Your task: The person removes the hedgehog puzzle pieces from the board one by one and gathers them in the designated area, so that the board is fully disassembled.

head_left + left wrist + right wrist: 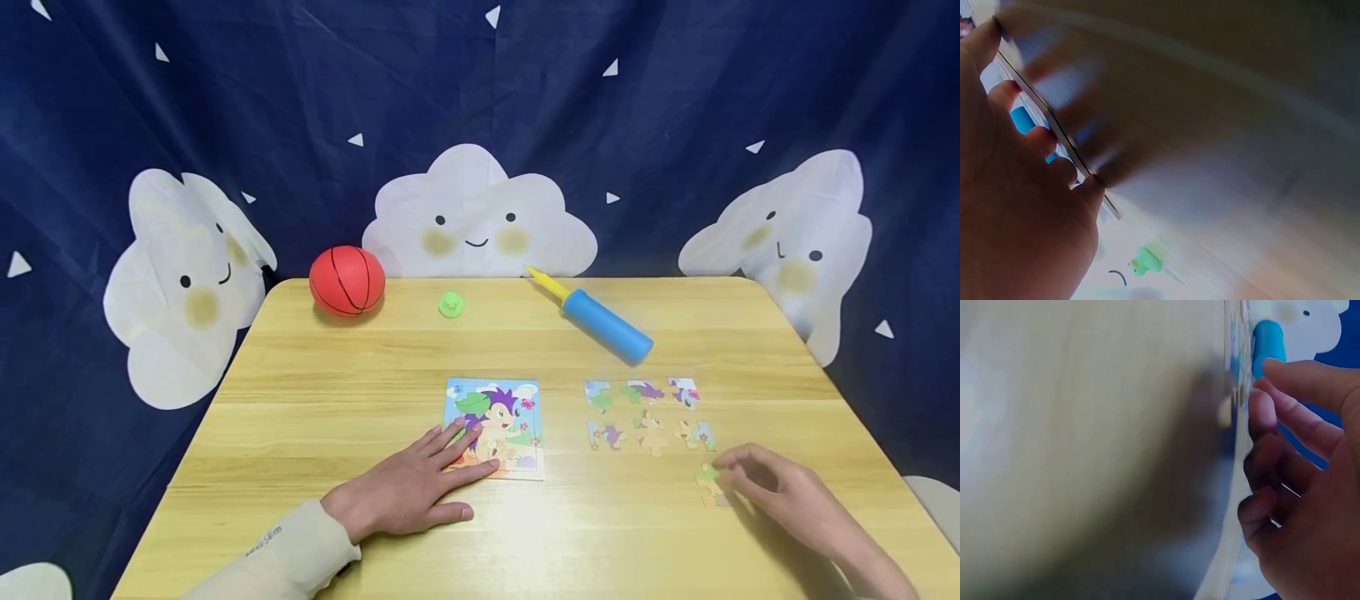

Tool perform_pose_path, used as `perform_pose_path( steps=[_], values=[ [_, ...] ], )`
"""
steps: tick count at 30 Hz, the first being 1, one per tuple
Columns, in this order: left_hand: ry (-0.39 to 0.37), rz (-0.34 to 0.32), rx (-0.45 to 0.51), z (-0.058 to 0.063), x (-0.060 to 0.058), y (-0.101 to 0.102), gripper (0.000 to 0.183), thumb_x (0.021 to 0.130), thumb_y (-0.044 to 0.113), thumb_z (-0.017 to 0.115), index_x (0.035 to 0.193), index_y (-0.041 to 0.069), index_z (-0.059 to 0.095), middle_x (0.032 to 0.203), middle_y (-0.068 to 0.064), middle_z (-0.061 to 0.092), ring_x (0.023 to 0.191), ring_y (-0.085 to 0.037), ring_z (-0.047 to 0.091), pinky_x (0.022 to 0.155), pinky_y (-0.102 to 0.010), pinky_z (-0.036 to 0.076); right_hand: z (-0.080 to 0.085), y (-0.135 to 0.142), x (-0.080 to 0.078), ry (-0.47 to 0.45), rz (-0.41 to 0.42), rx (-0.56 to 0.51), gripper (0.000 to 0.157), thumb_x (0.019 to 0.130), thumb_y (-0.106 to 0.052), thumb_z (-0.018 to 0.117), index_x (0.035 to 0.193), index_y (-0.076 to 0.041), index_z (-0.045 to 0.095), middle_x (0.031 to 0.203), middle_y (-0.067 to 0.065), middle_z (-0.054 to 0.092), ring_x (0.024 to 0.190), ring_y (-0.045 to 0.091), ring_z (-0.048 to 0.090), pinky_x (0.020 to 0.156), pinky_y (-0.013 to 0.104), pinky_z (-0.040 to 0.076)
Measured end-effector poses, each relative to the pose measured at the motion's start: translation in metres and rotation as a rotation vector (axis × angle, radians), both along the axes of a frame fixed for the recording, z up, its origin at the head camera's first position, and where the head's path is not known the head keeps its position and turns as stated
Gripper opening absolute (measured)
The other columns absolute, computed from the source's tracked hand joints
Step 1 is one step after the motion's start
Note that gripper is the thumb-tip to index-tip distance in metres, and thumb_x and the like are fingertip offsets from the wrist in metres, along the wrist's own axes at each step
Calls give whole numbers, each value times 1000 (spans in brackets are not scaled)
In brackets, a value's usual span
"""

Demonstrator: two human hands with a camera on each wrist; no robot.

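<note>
My left hand (pixel 408 487) lies flat with fingers spread over the lower left of a square picture puzzle (pixel 517 433) showing a purple-haired cartoon figure. In the left wrist view its fingertips rest along the thin edge of the puzzle board (pixel 1054 119). At the right, my right hand (pixel 787 500) pinches the right side of a green and orange puzzle piece (pixel 707 477) with thumb and forefinger, low over the table. The right wrist view shows the other fingers (pixel 1263 453) curled. Two rows of loose puzzle pieces (pixel 651 435) lie between the picture and this hand.
Along the back of the wooden table (pixel 337 375) are a red ball (pixel 347 281), a small green duck toy (pixel 451 305) and a blue hand pump (pixel 607 325) with a yellow nozzle. A dark blue cloth (pixel 637 125) with white clouds hangs behind.
</note>
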State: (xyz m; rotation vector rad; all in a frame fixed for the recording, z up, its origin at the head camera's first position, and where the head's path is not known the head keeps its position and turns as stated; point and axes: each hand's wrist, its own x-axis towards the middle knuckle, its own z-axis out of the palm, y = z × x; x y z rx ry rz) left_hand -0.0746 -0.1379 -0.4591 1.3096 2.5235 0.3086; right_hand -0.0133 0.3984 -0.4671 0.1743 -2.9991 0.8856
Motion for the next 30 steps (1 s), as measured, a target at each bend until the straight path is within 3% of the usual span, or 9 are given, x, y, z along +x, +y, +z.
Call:
perform_pose_path(
  steps=[5,11,21,30],
  values=[
    [1,-3,-20,-2,0,-2,63,114,59,42,173,38,31,185,-9,10,172,-34,10,136,-57,23,11,-30,-11,89,-18,21,12,100,-20,81,108,-29,79,97,-11,79,84,-9,60,71,25,55],
    [-9,-4,-29,-1,-1,-6,64,114,60,41,173,38,29,186,-5,9,172,-33,9,137,-58,21,19,-80,-31,200,120,-28,19,94,-8,84,106,-21,79,103,-8,80,95,-3,68,82,33,65],
    [-37,9,-40,3,2,-21,65,114,60,44,173,37,30,185,-1,12,171,-36,12,136,-59,21,21,-176,-58,123,291,-67,9,99,-17,80,109,-17,78,107,-9,77,103,15,71,94,41,62],
    [-3,2,-55,4,7,-34,67,113,63,40,173,35,31,184,0,19,170,-36,19,134,-60,26,15,-238,-63,107,430,94,36,95,-33,85,123,-10,77,106,-1,66,88,9,54,78,28,51]
  ],
)
